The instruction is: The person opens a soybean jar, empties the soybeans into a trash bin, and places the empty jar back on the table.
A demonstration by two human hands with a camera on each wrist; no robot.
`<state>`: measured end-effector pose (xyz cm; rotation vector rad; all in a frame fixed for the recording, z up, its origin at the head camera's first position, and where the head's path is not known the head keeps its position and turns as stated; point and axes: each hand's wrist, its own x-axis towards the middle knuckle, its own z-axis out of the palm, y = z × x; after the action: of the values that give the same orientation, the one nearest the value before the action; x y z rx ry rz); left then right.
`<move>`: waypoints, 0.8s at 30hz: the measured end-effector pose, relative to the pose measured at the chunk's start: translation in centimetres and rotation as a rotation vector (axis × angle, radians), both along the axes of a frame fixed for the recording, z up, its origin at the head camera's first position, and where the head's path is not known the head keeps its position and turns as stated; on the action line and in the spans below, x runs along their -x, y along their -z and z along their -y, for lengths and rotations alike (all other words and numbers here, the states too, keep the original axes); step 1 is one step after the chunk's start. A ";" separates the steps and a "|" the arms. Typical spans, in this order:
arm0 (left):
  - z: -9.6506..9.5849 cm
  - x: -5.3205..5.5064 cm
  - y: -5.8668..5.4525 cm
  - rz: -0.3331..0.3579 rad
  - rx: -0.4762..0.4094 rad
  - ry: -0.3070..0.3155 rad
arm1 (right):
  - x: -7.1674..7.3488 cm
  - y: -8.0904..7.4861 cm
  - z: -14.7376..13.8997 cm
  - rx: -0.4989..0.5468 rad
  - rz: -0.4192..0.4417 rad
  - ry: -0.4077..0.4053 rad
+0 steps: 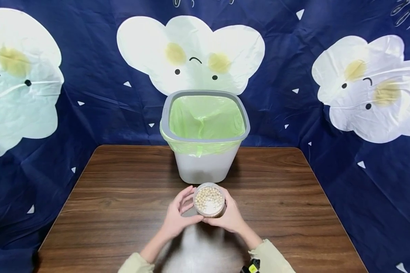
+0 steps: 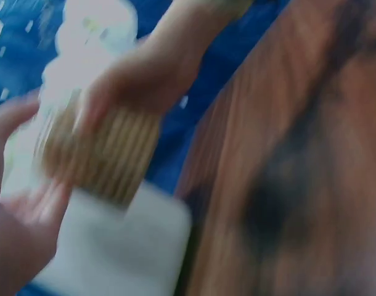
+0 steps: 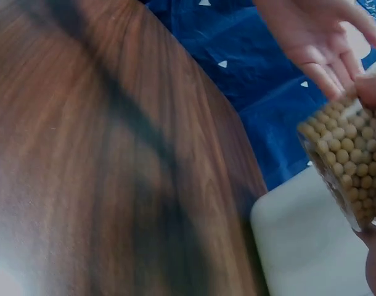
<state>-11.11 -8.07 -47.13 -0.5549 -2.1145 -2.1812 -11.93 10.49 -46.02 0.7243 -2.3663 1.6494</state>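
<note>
A clear round jar [image 1: 209, 200] full of small beige balls, like dried beans, is held up over the near middle of the table. My right hand [image 1: 230, 212] grips it from the right side, thumb at the near edge and fingers round the far side. On the jar's left is my left hand [image 1: 177, 212], its fingers loosely spread and its thumb tip right at the near rim. The right wrist view shows the packed beige balls through the jar's side, with the left hand [image 3: 317, 46] reaching its fingertips beside it. Motion blurs the jar [image 2: 108, 151] in the left wrist view.
A white bin [image 1: 205, 165] with a grey rim and a green plastic liner [image 1: 208, 117] stands just beyond the jar, at the back of the brown wood-grain table [image 1: 123, 197]. Dark blue cloth [image 1: 276, 113] with cloud faces hangs behind and on both sides.
</note>
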 end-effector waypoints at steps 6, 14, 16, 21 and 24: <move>2.3 2.5 -0.6 -0.071 0.089 0.358 | 0.0 -0.6 -0.5 -0.023 0.060 -0.177; 0.7 1.0 -0.5 -0.041 0.112 0.098 | 0.2 1.1 -0.2 -0.044 0.004 -0.089; -0.1 0.5 -0.5 -0.031 0.115 -0.011 | 0.4 2.1 -0.2 -0.060 -0.020 -0.029; -1.2 -0.1 -0.5 -0.033 0.081 -0.114 | 0.9 3.7 -0.1 -0.065 -0.033 0.054; -1.1 -0.2 -0.2 -0.046 0.033 -0.108 | 0.8 4.1 -0.1 -0.041 -0.010 0.045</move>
<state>-10.96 -6.98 -46.89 -0.4771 -2.1080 -2.0610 -12.72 10.57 -50.12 0.6797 -2.3985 1.5803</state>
